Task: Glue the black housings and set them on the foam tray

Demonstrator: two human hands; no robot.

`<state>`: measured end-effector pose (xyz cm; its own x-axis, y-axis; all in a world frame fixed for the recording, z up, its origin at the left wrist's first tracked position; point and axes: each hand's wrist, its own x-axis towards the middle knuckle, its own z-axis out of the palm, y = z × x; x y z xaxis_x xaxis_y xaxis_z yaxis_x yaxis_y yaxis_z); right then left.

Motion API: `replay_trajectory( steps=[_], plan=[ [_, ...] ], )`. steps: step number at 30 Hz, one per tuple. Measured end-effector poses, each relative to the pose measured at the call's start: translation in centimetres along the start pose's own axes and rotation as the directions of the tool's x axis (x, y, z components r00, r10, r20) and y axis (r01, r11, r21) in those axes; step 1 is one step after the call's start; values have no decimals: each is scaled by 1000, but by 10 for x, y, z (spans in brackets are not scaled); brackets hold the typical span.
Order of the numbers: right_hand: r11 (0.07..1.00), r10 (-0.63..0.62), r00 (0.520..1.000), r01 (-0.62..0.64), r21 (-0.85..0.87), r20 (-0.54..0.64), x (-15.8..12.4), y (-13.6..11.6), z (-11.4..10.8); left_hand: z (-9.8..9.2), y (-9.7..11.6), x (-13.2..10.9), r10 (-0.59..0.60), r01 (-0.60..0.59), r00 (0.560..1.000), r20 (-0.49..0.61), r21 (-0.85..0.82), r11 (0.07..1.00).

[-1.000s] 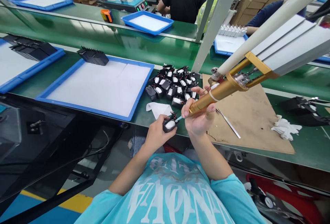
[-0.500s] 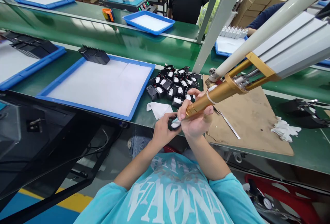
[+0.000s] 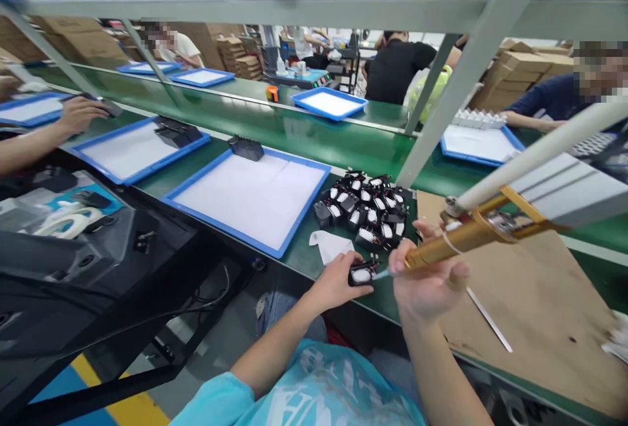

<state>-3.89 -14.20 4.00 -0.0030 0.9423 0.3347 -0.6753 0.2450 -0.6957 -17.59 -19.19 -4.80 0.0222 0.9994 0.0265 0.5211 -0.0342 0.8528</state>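
Observation:
My left hand (image 3: 338, 282) grips a small black adapter housing (image 3: 362, 273) with a white piece inside, just above the table's front edge. In my right hand (image 3: 424, 282) is a gold-coloured dispensing gun (image 3: 456, 245), its thin pale nozzle (image 3: 381, 275) pointing at the housing's right end. Whether the tip touches the housing I cannot tell. Beyond both hands lies a heap of similar black housings (image 3: 366, 198) with white pieces and some red wires. A white cloth (image 3: 330, 244) rests between that heap and my left hand.
To the left, a blue tray (image 3: 235, 200) with white lining holds a row of black housings (image 3: 246, 148). Brown cardboard (image 3: 534, 308) with a thin metal strip (image 3: 489, 320) lies right. A slanted post (image 3: 441, 105) rises behind the heap. A co-worker's hand (image 3: 81, 114) is far left.
The view has tilted up and swung left. My hands have moved apart a little, with the nozzle drawn back to the right and more of the housing showing.

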Motion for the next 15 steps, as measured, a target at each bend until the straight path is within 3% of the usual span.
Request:
replay_trajectory(
  steps=[4, 10, 12, 15],
  plan=[
    [999, 18, 998, -21, -40, -62, 0, -12, -25, -5, -2, 11, 5, 17, 995, 97, -223, 975],
    [996, -19, 992, 8, -93, -126, 1, -20, -44, 13, -7, 37, 14, 83, 982, 188, -495, 865],
    [995, -33, 993, 22, -97, -111, 1, -20, -46, 15, -4, 38, 26, 30, 994, 109, -482, 875],
    [995, -34, 995, 25, -99, -92, -1, -19, -47, 12, 3, 35, 96, -110, 993, -72, -231, 967]
  ],
)
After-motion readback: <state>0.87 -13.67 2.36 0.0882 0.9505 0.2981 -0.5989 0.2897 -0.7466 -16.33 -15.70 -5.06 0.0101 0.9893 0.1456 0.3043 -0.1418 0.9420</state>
